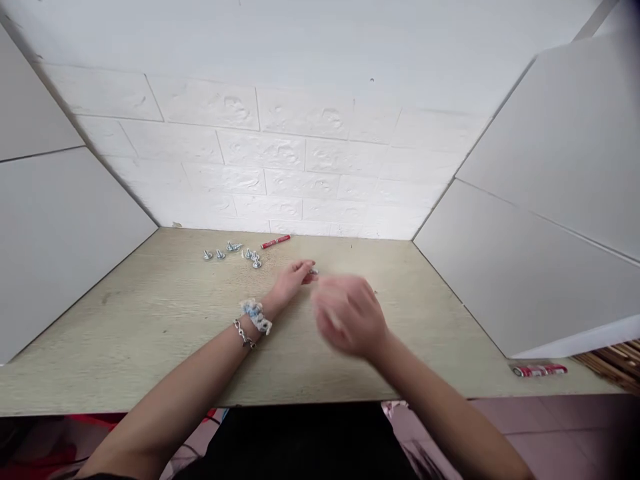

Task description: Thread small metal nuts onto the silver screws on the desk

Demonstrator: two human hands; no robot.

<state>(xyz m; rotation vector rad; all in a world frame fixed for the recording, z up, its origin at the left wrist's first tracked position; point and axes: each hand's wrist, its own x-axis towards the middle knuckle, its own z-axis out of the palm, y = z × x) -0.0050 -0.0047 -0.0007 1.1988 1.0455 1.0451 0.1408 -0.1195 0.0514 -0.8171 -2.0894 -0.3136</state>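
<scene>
Near the middle of the wooden table (200,347), my left hand (295,277) is closed in a pinch on a small metal bolt (314,271), of which only a bit shows past the fingertips. My right hand (350,315) hovers just right of it, blurred by motion, with its fingers curled; whatever it holds, if anything, is hidden. Several metal bolts with wide washers stand at the back left, among them one bolt (207,255) at the far left and another bolt (257,263) nearer my left hand.
A red marker (275,242) lies by the back wall, right of the bolts. Red cylinders (540,370) lie at the front right edge, beside brown sticks (613,363). White panels (70,233) enclose the table at both sides, and a white brick-patterned wall (280,150) stands behind.
</scene>
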